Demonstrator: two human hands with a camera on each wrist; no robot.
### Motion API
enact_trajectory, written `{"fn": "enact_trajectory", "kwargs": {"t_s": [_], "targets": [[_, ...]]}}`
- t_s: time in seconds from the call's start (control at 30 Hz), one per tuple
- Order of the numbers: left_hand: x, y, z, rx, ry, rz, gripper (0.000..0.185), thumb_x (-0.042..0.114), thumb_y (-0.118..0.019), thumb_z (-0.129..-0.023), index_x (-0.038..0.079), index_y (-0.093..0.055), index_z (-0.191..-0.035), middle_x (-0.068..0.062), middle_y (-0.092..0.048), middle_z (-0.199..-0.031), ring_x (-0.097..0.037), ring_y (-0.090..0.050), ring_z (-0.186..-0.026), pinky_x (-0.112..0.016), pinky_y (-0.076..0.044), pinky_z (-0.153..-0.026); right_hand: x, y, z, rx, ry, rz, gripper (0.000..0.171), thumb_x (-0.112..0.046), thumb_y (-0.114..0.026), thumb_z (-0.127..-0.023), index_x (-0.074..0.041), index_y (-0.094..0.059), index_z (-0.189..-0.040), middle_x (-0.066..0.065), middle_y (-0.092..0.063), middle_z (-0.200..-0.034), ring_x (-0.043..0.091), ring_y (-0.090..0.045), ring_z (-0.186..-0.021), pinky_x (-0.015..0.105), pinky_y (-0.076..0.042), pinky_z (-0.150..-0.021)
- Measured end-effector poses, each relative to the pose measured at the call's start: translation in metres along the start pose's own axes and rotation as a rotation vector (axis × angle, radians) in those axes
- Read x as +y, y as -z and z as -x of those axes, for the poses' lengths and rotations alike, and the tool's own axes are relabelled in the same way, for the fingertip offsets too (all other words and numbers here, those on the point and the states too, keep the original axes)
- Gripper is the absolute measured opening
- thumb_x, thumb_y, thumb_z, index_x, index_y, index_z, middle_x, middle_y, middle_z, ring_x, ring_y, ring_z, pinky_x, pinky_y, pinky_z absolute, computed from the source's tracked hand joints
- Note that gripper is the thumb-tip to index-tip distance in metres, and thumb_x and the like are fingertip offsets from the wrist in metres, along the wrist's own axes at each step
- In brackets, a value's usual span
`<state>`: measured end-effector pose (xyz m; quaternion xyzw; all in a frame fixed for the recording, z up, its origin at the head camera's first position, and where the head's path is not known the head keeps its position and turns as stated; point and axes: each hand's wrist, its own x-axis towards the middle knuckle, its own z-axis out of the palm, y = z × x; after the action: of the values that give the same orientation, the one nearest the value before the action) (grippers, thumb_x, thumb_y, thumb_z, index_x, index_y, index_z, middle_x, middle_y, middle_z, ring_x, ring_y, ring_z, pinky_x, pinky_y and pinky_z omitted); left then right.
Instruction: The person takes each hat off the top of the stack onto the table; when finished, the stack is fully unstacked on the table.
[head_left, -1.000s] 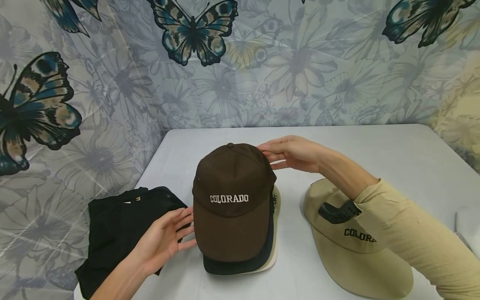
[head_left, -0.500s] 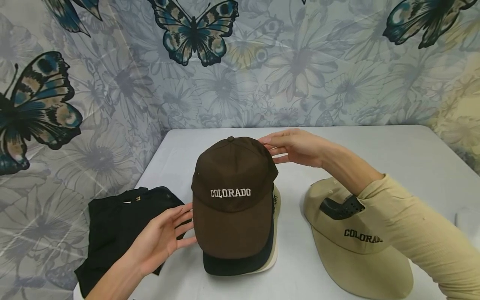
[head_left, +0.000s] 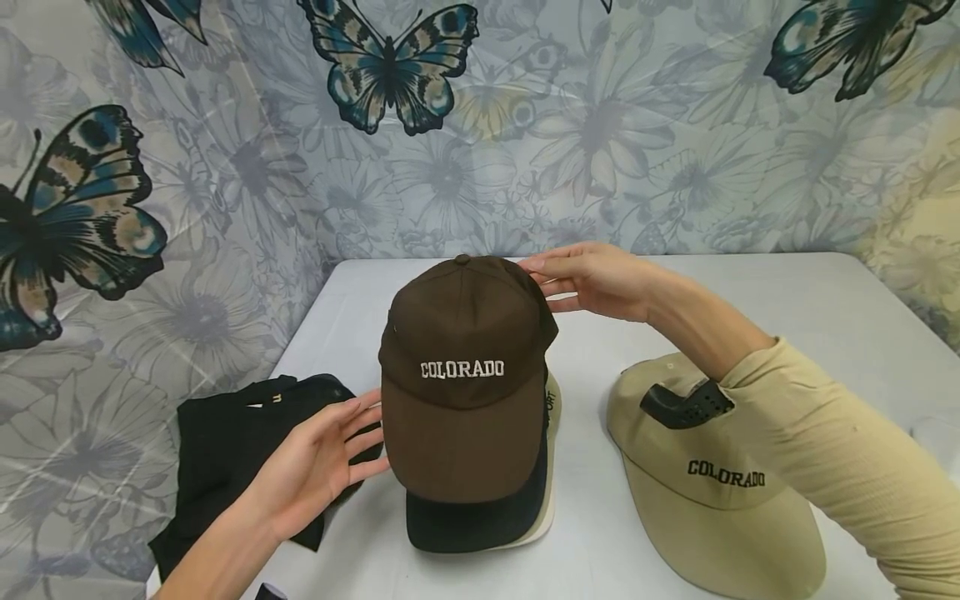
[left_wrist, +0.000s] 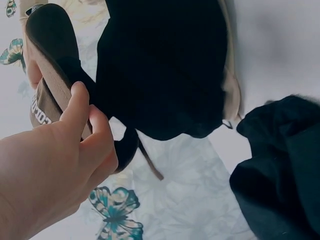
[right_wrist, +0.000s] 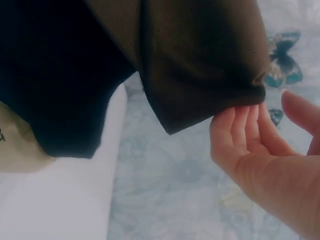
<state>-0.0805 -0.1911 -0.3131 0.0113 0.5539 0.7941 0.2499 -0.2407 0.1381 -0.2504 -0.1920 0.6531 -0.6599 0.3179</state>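
A brown cap (head_left: pixel 465 433) with white COLORADO lettering is held raised over a dark cap (head_left: pixel 476 525), which lies on a beige cap (head_left: pixel 553 408). My left hand (head_left: pixel 315 462) holds the brown cap's left side, fingers at its edge beside the brim; the left wrist view shows this hand (left_wrist: pixel 65 155) at the brim. At the cap's back right edge is my right hand (head_left: pixel 592 283). In the right wrist view, this hand's fingers (right_wrist: pixel 240 132) reach up behind the cap's lower edge, and its thumb stands apart. Some fingertips are hidden by the cap.
A tan cap (head_left: pixel 720 517) with dark COLORADO lettering lies on the white table (head_left: pixel 585 467) at the right, under my right forearm. Folded black clothing (head_left: pixel 225 450) lies at the left. A butterfly-print cloth (head_left: pixel 450 183) hangs behind the table.
The brown cap has risen and tilted slightly, and more of the dark cap's brim shows below it. My right hand has moved up, my left hand slightly up.
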Motion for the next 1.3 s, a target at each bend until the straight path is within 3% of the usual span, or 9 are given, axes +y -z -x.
{"fn": "enact_trajectory", "kwargs": {"t_s": [0.17, 0.33, 0.5, 0.6, 0.9, 1.03, 1.3], "targets": [[0.007, -0.005, 0.001, -0.014, -0.002, 0.036, 0.057, 0.029, -0.032, -0.105, 0.002, -0.010, -0.151, -0.013, -0.018, -0.154, -0.022, -0.035, -0.134, -0.046, -0.035, -0.104, -0.008, 0.000, 0.000, 0.028, 0.008, -0.025, 0.023, -0.011, -0.049, -0.100, -0.001, -0.062, -0.116, 0.008, -0.063, -0.110, 0.021, -0.061, -0.102, 0.039, -0.043, -0.097], [0.011, -0.006, -0.001, -0.023, -0.009, 0.029, 0.057, 0.028, -0.031, -0.105, 0.001, -0.009, -0.151, -0.012, -0.015, -0.155, -0.024, -0.030, -0.137, -0.046, -0.035, -0.104, -0.012, 0.003, 0.000, 0.041, 0.001, -0.037, 0.022, -0.009, -0.047, -0.100, -0.002, -0.064, -0.112, 0.008, -0.064, -0.108, 0.021, -0.062, -0.100, 0.038, -0.045, -0.095], [0.013, -0.005, -0.005, -0.026, 0.009, 0.067, 0.060, 0.029, -0.030, -0.105, -0.001, -0.004, -0.151, -0.012, -0.009, -0.156, -0.027, -0.016, -0.141, -0.045, -0.033, -0.106, -0.014, 0.009, -0.002, 0.034, -0.017, -0.027, 0.028, -0.011, -0.047, -0.101, 0.003, -0.057, -0.123, 0.007, -0.065, -0.108, 0.020, -0.062, -0.100, 0.036, -0.046, -0.094], [0.014, -0.005, -0.007, -0.034, 0.011, 0.084, 0.060, 0.030, -0.029, -0.105, -0.001, -0.003, -0.150, -0.013, -0.009, -0.156, -0.028, -0.016, -0.141, -0.043, -0.032, -0.106, -0.016, 0.012, -0.004, 0.042, -0.038, -0.024, 0.034, -0.011, -0.050, -0.100, 0.006, -0.051, -0.129, 0.007, -0.065, -0.109, 0.020, -0.062, -0.101, 0.036, -0.045, -0.094], [0.019, -0.004, -0.013, -0.070, -0.030, 0.111, 0.058, 0.027, -0.028, -0.106, 0.000, -0.004, -0.151, -0.016, -0.012, -0.154, -0.029, -0.029, -0.137, -0.039, -0.030, -0.107, -0.022, 0.020, -0.001, 0.053, -0.036, -0.011, 0.027, 0.003, -0.051, -0.095, 0.000, -0.059, -0.121, 0.006, -0.058, -0.121, 0.020, -0.058, -0.106, 0.042, -0.038, -0.102], [0.023, -0.003, -0.017, -0.074, -0.036, 0.096, 0.059, 0.029, -0.028, -0.105, -0.001, -0.004, -0.151, -0.017, -0.011, -0.155, -0.031, -0.025, -0.139, -0.038, -0.031, -0.107, -0.024, 0.023, -0.003, 0.046, -0.032, 0.020, 0.026, 0.004, -0.054, -0.093, -0.004, -0.063, -0.116, 0.006, -0.057, -0.121, 0.020, -0.055, -0.109, 0.044, -0.035, -0.104], [0.032, 0.005, -0.027, -0.052, -0.030, 0.075, 0.060, 0.032, -0.027, -0.105, -0.001, -0.004, -0.151, -0.014, -0.011, -0.155, -0.032, -0.019, -0.141, -0.041, -0.034, -0.106, -0.028, 0.026, -0.011, 0.052, -0.046, 0.059, 0.033, 0.006, -0.054, -0.093, -0.003, -0.059, -0.124, 0.005, -0.060, -0.115, 0.019, -0.054, -0.107, 0.041, -0.039, -0.100]]}}
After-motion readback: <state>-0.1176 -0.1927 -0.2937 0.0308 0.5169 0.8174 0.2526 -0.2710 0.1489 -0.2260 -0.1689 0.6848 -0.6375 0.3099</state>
